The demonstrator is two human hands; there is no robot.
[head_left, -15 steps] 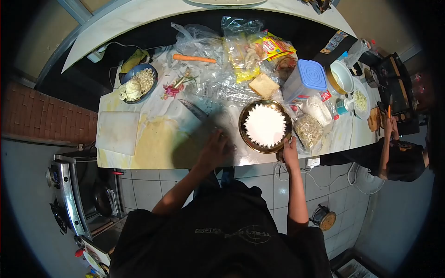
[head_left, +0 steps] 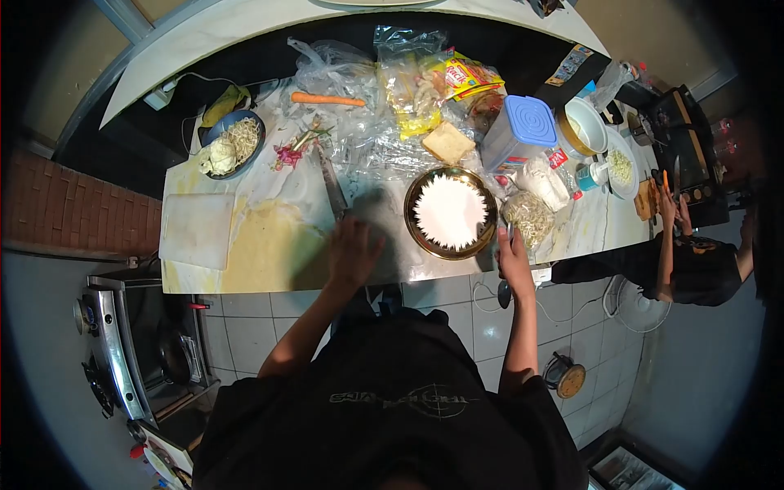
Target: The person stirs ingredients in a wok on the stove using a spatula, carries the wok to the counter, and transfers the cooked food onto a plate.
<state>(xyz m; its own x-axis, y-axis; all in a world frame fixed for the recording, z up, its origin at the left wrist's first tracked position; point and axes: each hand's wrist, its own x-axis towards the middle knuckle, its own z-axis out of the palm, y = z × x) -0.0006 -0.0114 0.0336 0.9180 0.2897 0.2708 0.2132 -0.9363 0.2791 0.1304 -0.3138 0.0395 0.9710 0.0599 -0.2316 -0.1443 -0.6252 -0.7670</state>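
Note:
My left hand (head_left: 353,249) is at the front of the counter, its fingers over the handle end of a knife (head_left: 332,186). The blade points away from me, and the hand hides the handle. My right hand (head_left: 513,260) is closed around a spoon, whose dark bowl (head_left: 505,294) hangs below the fist past the counter edge. Between the hands sits a round gold-rimmed pan (head_left: 411,233) with a glaring white middle; what is in it cannot be made out. Just beyond the right hand lies a bag of bean sprouts (head_left: 527,214).
Behind the pan are a bread slice (head_left: 448,143), a carrot (head_left: 328,99), plastic bags (head_left: 343,69) and a blue-lidded container (head_left: 529,122). At left are a cutting board (head_left: 196,231) and a bowl (head_left: 260,151) of sprouts and cauliflower. Another person (head_left: 694,265) stands at right.
The knife has turned to point more directly away, its handle end moving left with my left hand. My right hand has left the pan's edge and the spoon now shows in it.

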